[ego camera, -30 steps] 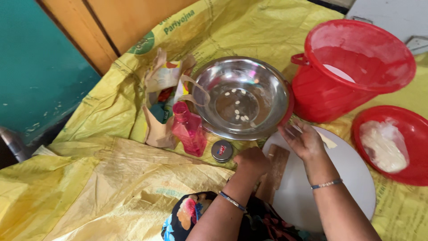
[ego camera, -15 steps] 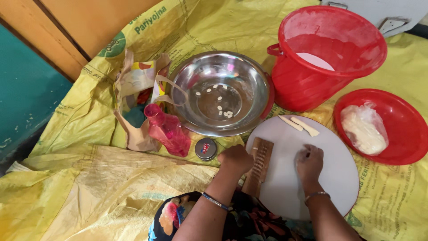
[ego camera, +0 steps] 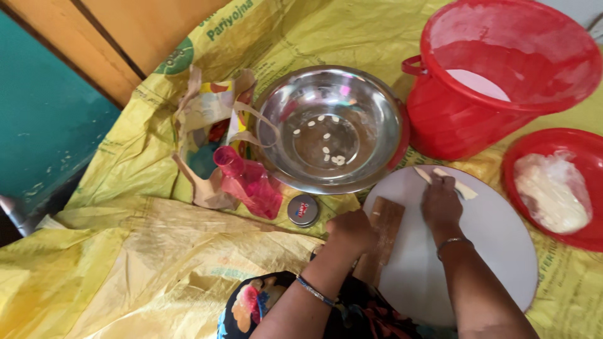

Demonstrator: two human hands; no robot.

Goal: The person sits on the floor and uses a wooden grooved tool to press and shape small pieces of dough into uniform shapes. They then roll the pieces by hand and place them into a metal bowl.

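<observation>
I see left hand [ego camera: 352, 231] clamped on wooden block [ego camera: 384, 233], steadying it on round white board [ego camera: 490, 251] | right hand [ego camera: 441, 202] fingers together, pressing dough strip [ego camera: 457, 186] at board's far edge, nearest steel bowl [ego camera: 331, 129].

Around the one steel bowl [ego camera: 331, 129] the count runs so: two hands, the left hand [ego camera: 352, 231] and the right hand [ego camera: 441, 202]; one round white board [ego camera: 483, 245]; one wooden tool [ego camera: 383, 229]; two pale dough strips [ego camera: 463, 188]; one red bucket [ego camera: 496, 75]; one red basin [ego camera: 581, 147]; one pink bottle [ego camera: 248, 182]; one small round tin [ego camera: 303, 209]; about eight small pale bits [ego camera: 338, 159] inside the bowl.
</observation>
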